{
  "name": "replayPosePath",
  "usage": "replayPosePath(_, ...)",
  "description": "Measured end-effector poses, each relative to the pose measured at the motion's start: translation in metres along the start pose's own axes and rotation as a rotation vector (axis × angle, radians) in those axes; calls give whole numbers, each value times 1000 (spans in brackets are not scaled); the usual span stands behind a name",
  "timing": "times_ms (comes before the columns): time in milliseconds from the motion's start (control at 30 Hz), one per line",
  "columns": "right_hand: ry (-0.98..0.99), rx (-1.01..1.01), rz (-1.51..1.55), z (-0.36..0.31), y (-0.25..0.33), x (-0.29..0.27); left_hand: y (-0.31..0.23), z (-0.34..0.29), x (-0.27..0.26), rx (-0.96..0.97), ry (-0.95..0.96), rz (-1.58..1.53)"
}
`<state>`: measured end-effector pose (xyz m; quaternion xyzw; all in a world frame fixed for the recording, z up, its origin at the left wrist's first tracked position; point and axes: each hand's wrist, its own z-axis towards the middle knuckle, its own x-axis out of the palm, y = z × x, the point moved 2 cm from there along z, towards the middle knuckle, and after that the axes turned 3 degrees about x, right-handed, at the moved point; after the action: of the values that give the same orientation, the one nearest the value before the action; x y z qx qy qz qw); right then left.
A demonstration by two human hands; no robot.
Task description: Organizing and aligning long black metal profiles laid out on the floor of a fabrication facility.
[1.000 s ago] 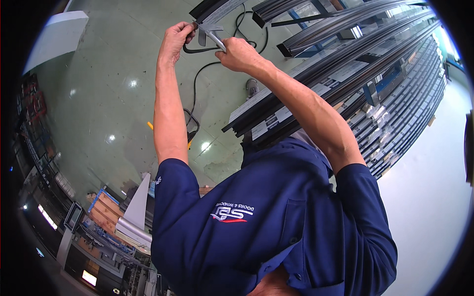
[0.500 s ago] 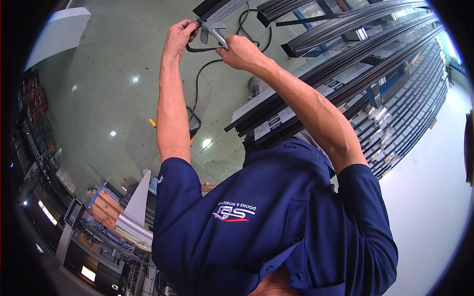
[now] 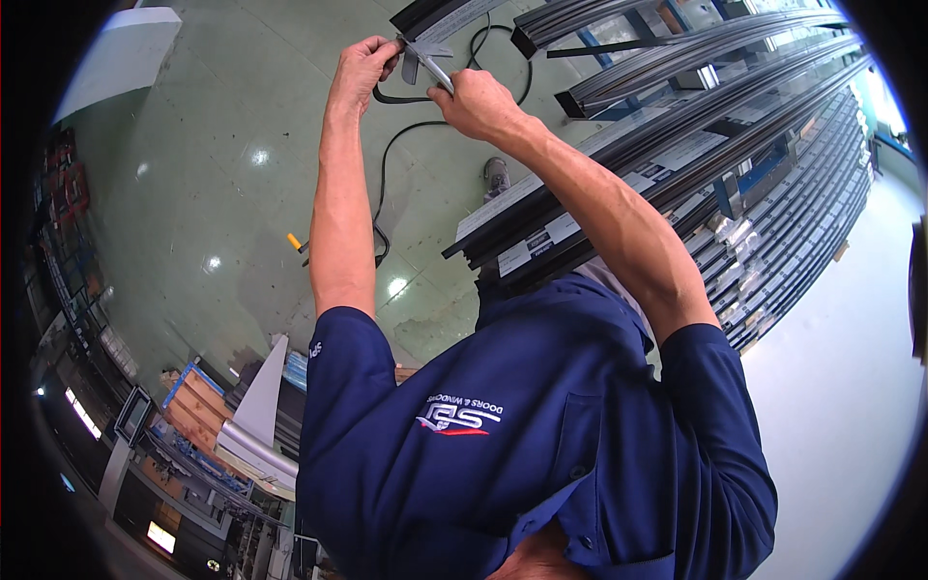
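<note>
Both my arms reach to the top of the view, at the end of a dark frame profile (image 3: 418, 16) with a pale label strip. My left hand (image 3: 362, 72) pinches something thin and dark at that end; the fingertips partly hide it. A thin black strip (image 3: 398, 100) hangs in a curve between my hands. My right hand (image 3: 483, 104) is closed around the handle of a silver-grey hand tool (image 3: 437, 72) with flat, fin-like parts. The tool's head touches or nearly touches the profile end beside my left fingertips; its exact kind is not clear.
Long black profiles (image 3: 619, 155) lie in rows on blue supports to the right. A black cable (image 3: 385, 174) snakes over the green floor (image 3: 213, 174), near a yellow-handled object (image 3: 295, 242). A shoe (image 3: 496, 174) shows below my right hand. Machinery and a wooden crate (image 3: 198, 401) stand lower left.
My hands, the tool and the profile end sit slightly further right in the view, and the surroundings have shifted a little too. Both grips look the same.
</note>
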<state>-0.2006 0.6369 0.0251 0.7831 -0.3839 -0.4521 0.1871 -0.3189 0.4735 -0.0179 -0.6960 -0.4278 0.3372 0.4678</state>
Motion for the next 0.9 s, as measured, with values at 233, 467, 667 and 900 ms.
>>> replayPosePath(233, -27, -24, -69, -8, -3, -9, 0, -9, -6, -5, -7, 49)
replayPosePath(467, 114, -305, 280, -107, -23, -56, 10, -68, -54, 32, -128, -421)
replayPosePath(667, -22, -340, 476, -228, -103, -136, -10, -130, -57, 134, -171, -434)
replayPosePath(900, -121, -45, 323, -347, -275, -189, -98, -175, -22, 286, -245, -232)
